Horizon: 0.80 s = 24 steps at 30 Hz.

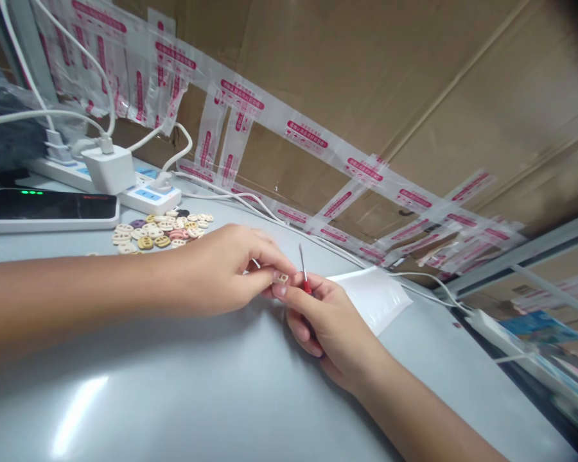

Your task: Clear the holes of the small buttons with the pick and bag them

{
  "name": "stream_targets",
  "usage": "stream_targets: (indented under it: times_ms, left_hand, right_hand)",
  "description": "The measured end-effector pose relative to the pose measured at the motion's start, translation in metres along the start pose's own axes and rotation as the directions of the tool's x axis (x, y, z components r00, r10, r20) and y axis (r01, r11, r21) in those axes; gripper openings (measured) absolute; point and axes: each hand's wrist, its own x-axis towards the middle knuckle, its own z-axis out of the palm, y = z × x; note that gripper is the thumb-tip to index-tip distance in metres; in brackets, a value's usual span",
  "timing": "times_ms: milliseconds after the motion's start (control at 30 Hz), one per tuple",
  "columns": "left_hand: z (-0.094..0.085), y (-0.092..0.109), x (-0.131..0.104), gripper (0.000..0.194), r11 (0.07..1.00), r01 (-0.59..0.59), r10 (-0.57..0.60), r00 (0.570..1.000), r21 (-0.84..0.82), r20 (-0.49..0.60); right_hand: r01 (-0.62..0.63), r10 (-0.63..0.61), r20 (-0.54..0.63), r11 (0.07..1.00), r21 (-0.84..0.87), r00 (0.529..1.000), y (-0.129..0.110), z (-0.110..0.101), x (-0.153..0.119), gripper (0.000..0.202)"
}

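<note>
My left hand (pixel 243 266) pinches a small pale piece (pixel 282 278) with dark markings between thumb and fingers. Against it from the right, my right hand (pixel 320 314) has its thumb and index finger near the same piece. A small screwdriver (pixel 307 282) with a red collar and a thin metal shaft is held in my right hand, its tip pointing up; most of the handle is hidden by the fingers. Behind my left wrist lies a pile of small flat button-like pieces (pixel 161 230), cream, yellow, pink, purple and black.
A white power strip (pixel 151 197) with a charger (pixel 108 168) and cables stands at the back left. Beside it lies a white device (pixel 48 208) with a black top. A white sheet or packet (pixel 373 295) rests behind my right hand. Taped cardboard (pixel 289 160) borders the grey table (pixel 197 398).
</note>
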Motion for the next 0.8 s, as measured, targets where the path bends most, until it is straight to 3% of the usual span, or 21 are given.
stream_targets:
  times_ms: [267, 467, 633, 800]
  left_hand:
    - [-0.004, 0.002, 0.000, 0.020, 0.971, -0.155, 0.168, 0.984, 0.183, -0.057]
    - [-0.010, 0.006, 0.002, 0.016, 0.987, -0.148, 0.149, 0.989, 0.058, -0.015]
    - [-0.012, 0.006, 0.002, 0.018, 0.989, -0.138, 0.139, 0.990, -0.046, 0.014]
    - [-0.013, 0.005, 0.002, 0.021, 0.983, -0.181, 0.182, 0.983, -0.041, 0.026]
  right_hand:
    - [0.023, -0.024, 0.043, 1.000, 0.020, 0.999, 0.001, 0.000, 0.001, 0.026]
    - [0.022, -0.023, 0.001, 0.999, 0.041, 1.000, -0.001, -0.001, 0.000, 0.025]
    - [0.020, -0.025, 0.061, 0.996, 0.085, 0.998, -0.001, -0.003, -0.001, 0.026]
    - [0.037, -0.043, 0.081, 0.997, 0.073, 0.996, -0.001, -0.003, -0.002, 0.026]
